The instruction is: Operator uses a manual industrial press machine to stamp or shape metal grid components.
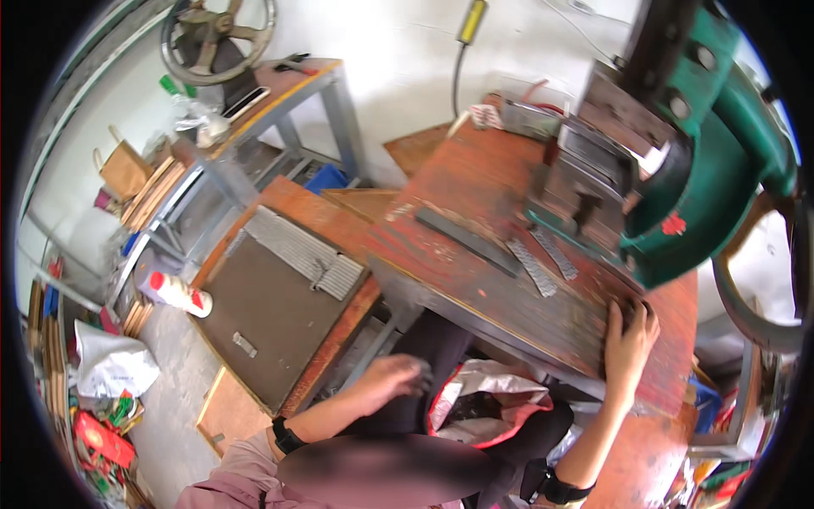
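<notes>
My left hand [388, 383] is over my lap, left of an open white and red sack [492, 403]. Its fingertips are blurred, and whether they hold anything does not show. At the front of the red-brown worktable [500, 174], my right hand [629, 343] rests on the top near the edge, thumb and fingers apart, with nothing visible between them. Beyond it stands a green hand press [704, 195] with a metal block tool [585, 182] under its ram. Two perforated metal strips [532, 268] and a long dark flat bar [466, 241] lie before the press.
To the left, a lower table bears a dark board [271, 314] with rows of metal strips [305, 253], a small metal piece [244, 343] and a white bottle with a red cap [181, 294]. A clear plastic box [530, 110] sits at the back. The press's curved handle [746, 314] extends right.
</notes>
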Motion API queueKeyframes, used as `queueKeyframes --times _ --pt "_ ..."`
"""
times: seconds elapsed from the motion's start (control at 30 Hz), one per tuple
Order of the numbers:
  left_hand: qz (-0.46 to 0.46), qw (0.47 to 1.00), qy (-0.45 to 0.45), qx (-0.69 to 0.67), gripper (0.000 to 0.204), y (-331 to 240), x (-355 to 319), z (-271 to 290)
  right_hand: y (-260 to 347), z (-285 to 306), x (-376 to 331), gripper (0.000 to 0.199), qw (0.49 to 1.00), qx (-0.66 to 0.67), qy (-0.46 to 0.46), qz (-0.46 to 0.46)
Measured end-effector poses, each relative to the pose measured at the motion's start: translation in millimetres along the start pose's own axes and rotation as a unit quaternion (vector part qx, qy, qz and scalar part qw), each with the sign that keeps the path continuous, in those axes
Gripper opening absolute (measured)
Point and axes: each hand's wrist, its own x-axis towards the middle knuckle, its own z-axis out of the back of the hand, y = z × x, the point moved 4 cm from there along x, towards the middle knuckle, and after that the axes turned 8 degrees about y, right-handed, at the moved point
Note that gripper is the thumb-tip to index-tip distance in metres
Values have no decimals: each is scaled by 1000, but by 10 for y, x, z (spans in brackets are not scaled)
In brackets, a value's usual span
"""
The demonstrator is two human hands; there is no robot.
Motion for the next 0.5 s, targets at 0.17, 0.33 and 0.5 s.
queueKeyframes --times 0.17,0.33,0.5 --pt "-214 615 -329 684 29 -973 -264 832 -15 0 6 38 999 37 33 -11" --pt "-124 484 -201 842 52 -1055 -2 1327 2 7 10 37 998 27 43 -23" --pt "-83 505 -182 840 64 -960 -139 1432 -4 -13 38 36 997 26 62 -38"
